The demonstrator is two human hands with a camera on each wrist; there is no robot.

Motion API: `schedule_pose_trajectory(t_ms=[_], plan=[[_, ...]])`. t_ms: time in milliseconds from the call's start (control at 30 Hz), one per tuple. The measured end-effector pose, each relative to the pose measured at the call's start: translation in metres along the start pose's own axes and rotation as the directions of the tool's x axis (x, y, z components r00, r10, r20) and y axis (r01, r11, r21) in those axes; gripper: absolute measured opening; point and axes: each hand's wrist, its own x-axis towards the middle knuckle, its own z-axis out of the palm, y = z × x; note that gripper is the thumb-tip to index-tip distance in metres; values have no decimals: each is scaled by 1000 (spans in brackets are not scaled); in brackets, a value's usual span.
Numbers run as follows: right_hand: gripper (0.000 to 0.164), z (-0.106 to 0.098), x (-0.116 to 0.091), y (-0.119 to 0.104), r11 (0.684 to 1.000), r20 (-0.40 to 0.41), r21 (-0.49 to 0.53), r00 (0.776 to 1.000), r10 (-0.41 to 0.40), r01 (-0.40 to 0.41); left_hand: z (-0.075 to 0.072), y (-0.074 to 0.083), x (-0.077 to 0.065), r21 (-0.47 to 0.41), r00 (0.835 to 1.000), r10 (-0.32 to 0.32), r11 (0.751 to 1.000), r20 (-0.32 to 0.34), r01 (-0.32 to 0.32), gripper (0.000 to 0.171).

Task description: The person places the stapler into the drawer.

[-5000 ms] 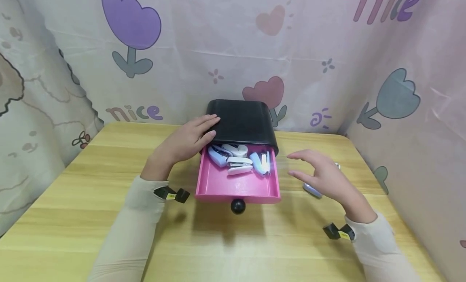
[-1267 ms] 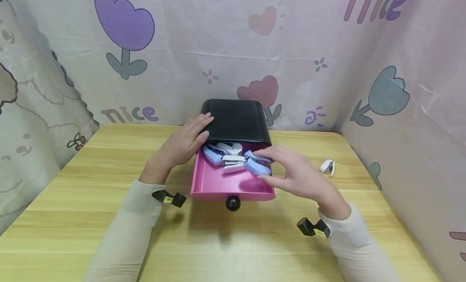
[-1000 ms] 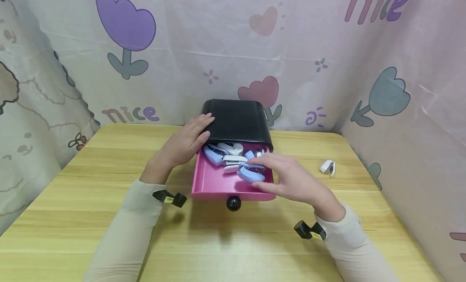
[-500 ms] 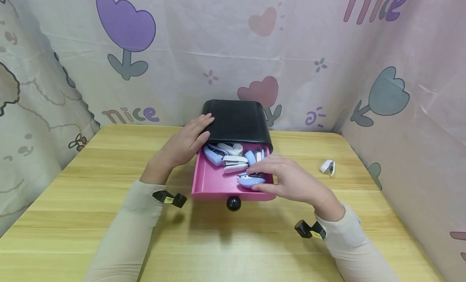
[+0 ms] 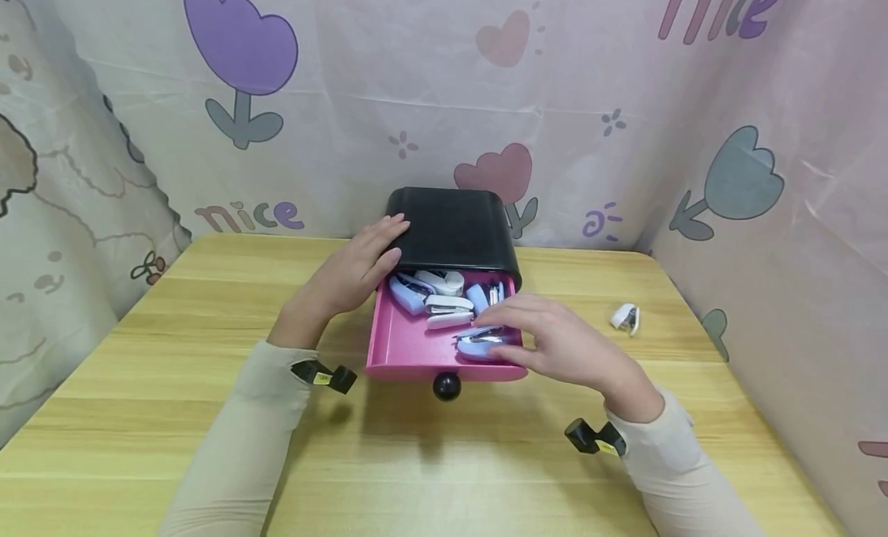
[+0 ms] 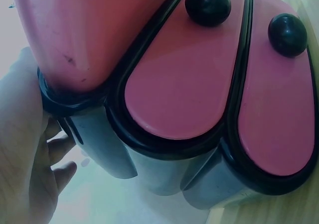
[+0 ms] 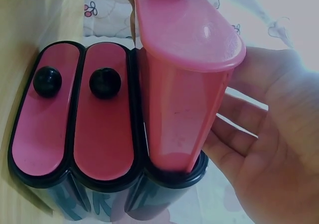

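My left hand (image 5: pixel 347 279) rests on the left side of a black drawer cabinet (image 5: pixel 458 233), its fingers stretched over the top edge. The top pink drawer (image 5: pixel 412 348) is pulled out and holds several small staplers. At its front right lies a light-blue stapler (image 5: pixel 474 350), partly covered by my right hand (image 5: pixel 569 344). Thumb and fingers are spread loosely on either side of that stapler. Behind it are a white stapler (image 5: pixel 449 320), another blue one (image 5: pixel 408 297) and more. The drawer hides the right fingertips in the right wrist view.
A white mini stapler (image 5: pixel 627 318) lies on the wooden table (image 5: pixel 333 475) to the right. Below the pulled-out drawer, two shut pink drawers (image 7: pixel 104 129) with black knobs show in the wrist views. Printed curtains (image 5: pixel 388 98) stand behind and beside the table.
The right hand went from beside the cabinet to over the drawer, bringing a light-blue stapler. It lowered the stapler to the front right, and its thumb has drawn back slightly. The left hand stayed put.
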Motion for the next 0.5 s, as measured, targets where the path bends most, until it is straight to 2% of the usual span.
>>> schedule_pose_trajectory(t_ms=[267, 500], plan=[[42, -8, -9, 3, 999, -84, 16, 995, 49, -47, 0, 0, -1, -11, 1000, -11, 1000, 12, 11, 56], [42, -12, -27, 18, 992, -112, 10, 986, 125, -125, -5, 1, 0, -10, 999, -17, 1000, 38, 17, 57]])
